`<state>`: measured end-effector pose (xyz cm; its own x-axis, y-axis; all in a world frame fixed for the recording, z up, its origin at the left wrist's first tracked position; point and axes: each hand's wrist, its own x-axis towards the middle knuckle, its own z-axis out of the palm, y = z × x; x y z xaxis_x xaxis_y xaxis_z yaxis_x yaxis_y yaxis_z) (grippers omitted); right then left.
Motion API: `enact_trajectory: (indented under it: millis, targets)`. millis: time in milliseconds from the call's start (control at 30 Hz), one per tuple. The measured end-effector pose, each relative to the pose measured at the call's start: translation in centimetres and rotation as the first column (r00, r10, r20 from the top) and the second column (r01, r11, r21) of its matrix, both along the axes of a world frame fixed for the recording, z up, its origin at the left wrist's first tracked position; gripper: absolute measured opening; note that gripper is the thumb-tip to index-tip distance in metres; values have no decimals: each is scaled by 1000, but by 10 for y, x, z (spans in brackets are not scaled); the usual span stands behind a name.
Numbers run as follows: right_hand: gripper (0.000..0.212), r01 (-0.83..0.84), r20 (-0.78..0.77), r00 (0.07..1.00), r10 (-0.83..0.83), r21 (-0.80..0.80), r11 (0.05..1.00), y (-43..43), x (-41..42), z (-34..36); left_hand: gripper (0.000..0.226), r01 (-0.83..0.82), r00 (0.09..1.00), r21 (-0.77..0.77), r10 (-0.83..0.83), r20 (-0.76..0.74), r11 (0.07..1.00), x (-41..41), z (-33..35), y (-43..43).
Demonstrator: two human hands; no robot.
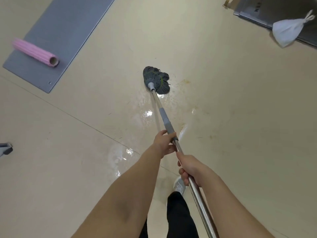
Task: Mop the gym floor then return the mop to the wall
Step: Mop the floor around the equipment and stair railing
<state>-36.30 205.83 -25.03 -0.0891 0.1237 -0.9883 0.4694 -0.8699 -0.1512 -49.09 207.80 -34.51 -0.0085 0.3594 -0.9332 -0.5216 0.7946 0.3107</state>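
Operator as seen from head camera — bare forearms, dark trousers, light shoe.
Left hand and right hand: no gloves, rings or watch visible; both forearms unsleeved to frame edge. Black trousers. One white-grey laced trainer — partly hidden.

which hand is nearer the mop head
Left. The left hand grips the handle higher up, closer to the mop head; the right hand grips farther back.

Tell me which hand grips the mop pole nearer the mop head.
The left hand, by the grey collar; the right hand holds the bare metal pole farther back.
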Motion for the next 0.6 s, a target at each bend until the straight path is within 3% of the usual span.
enact_trajectory:
  millis: [167,367,500,600]
  targets:
    - [41,-76,78,994,73,41,996,-28,-20,8,19,57,993,-87,-47,113,995,-13,13,-28]
    - [41,-15,116,993,6,74,997,36,-86,-25,23,180,981,-57,-183,-65,982,-77,-28,47]
    - [45,-13,93,996,-4,176,984,83,-127,-48,21,231,943,-6,-226,-243,973,-110,-48,101]
    - [45,29,65,997,-42,184,982,98,-151,-54,20,204,955,16,-195,-223,979,-130,-54,120]
